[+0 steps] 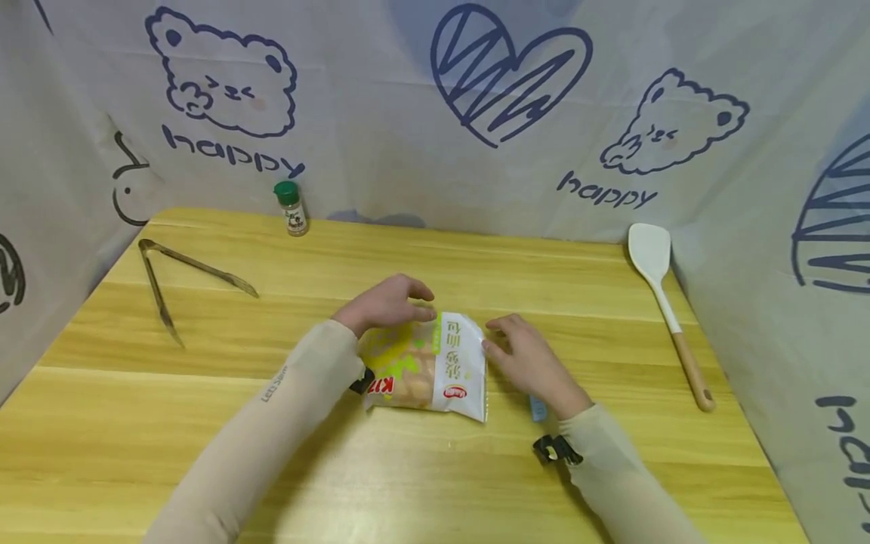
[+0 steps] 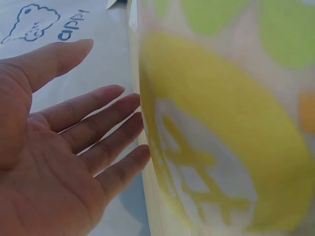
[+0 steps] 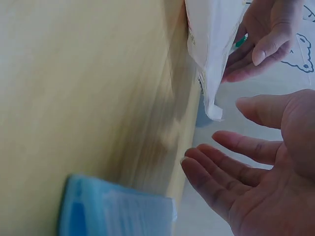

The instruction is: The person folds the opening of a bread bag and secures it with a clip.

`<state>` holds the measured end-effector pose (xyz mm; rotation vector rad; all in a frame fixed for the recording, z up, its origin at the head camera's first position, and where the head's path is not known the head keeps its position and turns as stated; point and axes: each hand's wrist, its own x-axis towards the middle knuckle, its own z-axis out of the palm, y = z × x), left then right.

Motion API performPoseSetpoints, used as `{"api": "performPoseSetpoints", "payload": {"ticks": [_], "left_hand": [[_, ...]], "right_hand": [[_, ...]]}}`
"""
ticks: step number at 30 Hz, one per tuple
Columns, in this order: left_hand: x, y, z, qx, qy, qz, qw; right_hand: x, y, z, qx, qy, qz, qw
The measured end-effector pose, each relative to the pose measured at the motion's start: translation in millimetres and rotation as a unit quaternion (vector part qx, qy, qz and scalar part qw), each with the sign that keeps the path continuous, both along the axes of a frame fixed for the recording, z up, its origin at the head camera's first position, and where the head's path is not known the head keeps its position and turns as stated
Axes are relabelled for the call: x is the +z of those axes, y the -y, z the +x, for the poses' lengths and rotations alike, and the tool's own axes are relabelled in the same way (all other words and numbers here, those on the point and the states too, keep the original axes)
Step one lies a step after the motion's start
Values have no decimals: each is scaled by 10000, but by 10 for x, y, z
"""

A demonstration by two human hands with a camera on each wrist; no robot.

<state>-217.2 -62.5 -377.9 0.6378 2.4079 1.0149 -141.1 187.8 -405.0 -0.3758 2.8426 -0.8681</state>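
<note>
"Near the middle of the head view I have a food packet [image 1: 462,370] lying on the wooden table [image 1: 170,446], white panel on its right, yellow and green print on its left. Where do you see the person's hands?"

"One at either side of it. On my screen the left hand [image 1: 390,306] is over the packet's upper left, fingers extended and slightly spread, thumb apart. In the left wrist view the tips come right up to the packet's edge — whether they touch it, I can't tell."

"And the right hand [image 1: 533,363]?"

"Just beside the packet's right edge, right of centre in the head view. My right wrist feed shows its fingers relaxed and slightly bent, thumb held away from them. A blue object [image 3: 133,209] sits at the lower left there; I can't make out what it is."

"What do you get toward the edges?"

"Upper left of the head view, metal tongs [image 1: 202,266] with their arms spread; farther right, by the printed cloth [image 1: 367,113], a green-capped shaker bottle [image 1: 295,219] standing upright. Over at the right, a spatula [image 1: 666,310] — white head toward the top of the frame, wooden handle toward the bottom."

"Sleeves?"

"Pale sleeves [image 1: 251,438] on both arms, small dark lettering on the left one."
</note>
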Motion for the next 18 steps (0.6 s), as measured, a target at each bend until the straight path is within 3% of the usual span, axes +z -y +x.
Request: {"api": "performPoseSetpoints", "payload": {"ticks": [8, 18], "left_hand": [[26, -141, 13, -140, 306, -327, 9989], [33, -238, 2, -108, 292, -680, 9972]], "right_hand": [[-6, 66, -32, -151, 356, 31, 9992], [-13, 79, -85, -176, 467, -31, 9987]]}}
